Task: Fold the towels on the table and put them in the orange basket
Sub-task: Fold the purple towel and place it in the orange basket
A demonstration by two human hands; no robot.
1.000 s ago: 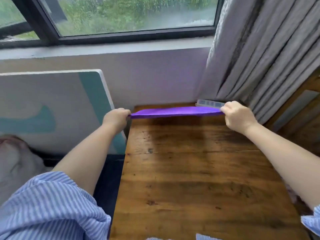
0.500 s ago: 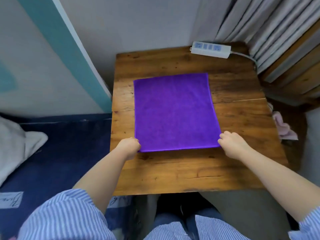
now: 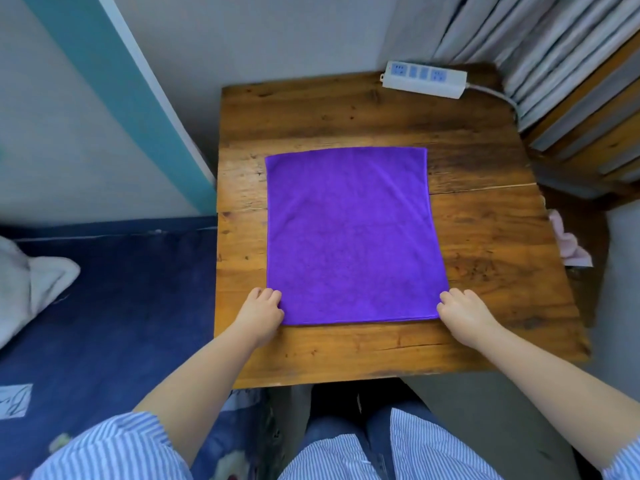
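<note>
Centrally, a purple towel [image 3: 353,233] lay spread flat on the wooden bench [image 3: 485,237], its long sides running away from the person. The left hand [image 3: 260,313] gripped the near left corner with curled fingers; the right hand [image 3: 464,313] gripped the near right corner likewise. Both forearms reached forward from blue-striped sleeves [image 3: 114,448]. A white power strip [image 3: 424,79] rested at the far right edge of the bench, its cable running toward grey curtains [image 3: 519,39]. A pink cloth [image 3: 568,247] showed just past the bench's right edge. To the left lay dark blue bedding [image 3: 121,289] with a white pillow [image 3: 31,282].
</note>
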